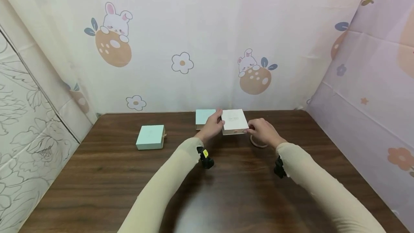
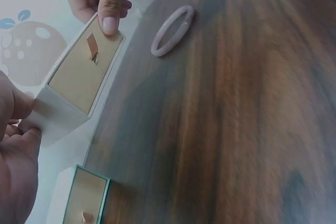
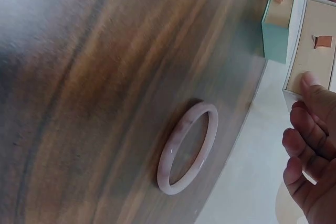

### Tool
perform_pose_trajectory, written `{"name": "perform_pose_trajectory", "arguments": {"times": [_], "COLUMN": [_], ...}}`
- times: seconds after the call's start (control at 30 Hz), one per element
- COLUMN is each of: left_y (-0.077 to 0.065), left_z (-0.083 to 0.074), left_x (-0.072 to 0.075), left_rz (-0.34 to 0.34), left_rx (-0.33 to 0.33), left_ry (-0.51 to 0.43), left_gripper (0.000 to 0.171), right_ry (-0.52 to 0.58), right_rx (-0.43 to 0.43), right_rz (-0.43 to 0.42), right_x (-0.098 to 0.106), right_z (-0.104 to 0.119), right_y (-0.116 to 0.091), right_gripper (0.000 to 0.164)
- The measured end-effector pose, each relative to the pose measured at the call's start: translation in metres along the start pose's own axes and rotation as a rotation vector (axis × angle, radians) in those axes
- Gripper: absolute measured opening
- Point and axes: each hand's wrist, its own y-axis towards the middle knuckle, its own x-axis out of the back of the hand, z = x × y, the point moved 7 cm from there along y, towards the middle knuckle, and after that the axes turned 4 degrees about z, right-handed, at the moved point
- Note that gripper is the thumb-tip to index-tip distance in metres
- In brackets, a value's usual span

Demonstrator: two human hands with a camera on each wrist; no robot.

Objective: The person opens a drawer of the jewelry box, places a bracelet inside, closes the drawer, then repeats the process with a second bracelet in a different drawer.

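A white drawer box is held up over the far part of the table, between both hands. Its tan drawer front bears a small brown ribbon tab. My left hand grips the box's left side, thumb and fingers on opposite faces. At the right end, my right hand pinches the box; its thumb presses on the drawer front and its fingers are curled. On the table below the right hand lies a pinkish, mottled bangle, partly covered by that hand in the head view.
Behind my left hand a mint-green drawer box stands near the table's back edge. Another mint-green box sits further left, its tab facing right. A printed curtain hangs behind the brown wooden table.
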Motion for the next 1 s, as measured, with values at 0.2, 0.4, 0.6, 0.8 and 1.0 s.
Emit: {"name": "perform_pose_trajectory", "arguments": {"times": [0.2, 0.4, 0.6, 0.8, 1.0], "left_y": [0.015, 0.029, 0.037, 0.046, 0.052], "left_z": [0.0, 0.007, 0.014, 0.02, 0.024], "left_x": [-0.003, -0.004, -0.003, -0.009, -0.014], "left_rz": [-0.044, -0.051, -0.059, -0.052, -0.036], "left_rx": [0.02, 0.056, 0.085, 0.119, 0.133], "left_ry": [0.042, 0.059, 0.106, 0.156, 0.187], "left_gripper": [0.05, 0.054, 0.054, 0.054, 0.057], "right_ry": [-0.018, -0.035, -0.069, -0.073, -0.074], "right_rx": [-0.009, -0.032, -0.044, -0.071, -0.102], "right_rz": [-0.013, -0.003, -0.002, 0.004, 0.033], "right_x": [0.004, 0.002, -0.002, -0.008, -0.013], "right_z": [-0.006, -0.01, -0.012, -0.021, -0.027], "right_y": [0.008, 0.016, 0.025, 0.03, 0.033], "right_gripper": [0.019, 0.017, 0.017, 0.016, 0.015]}}
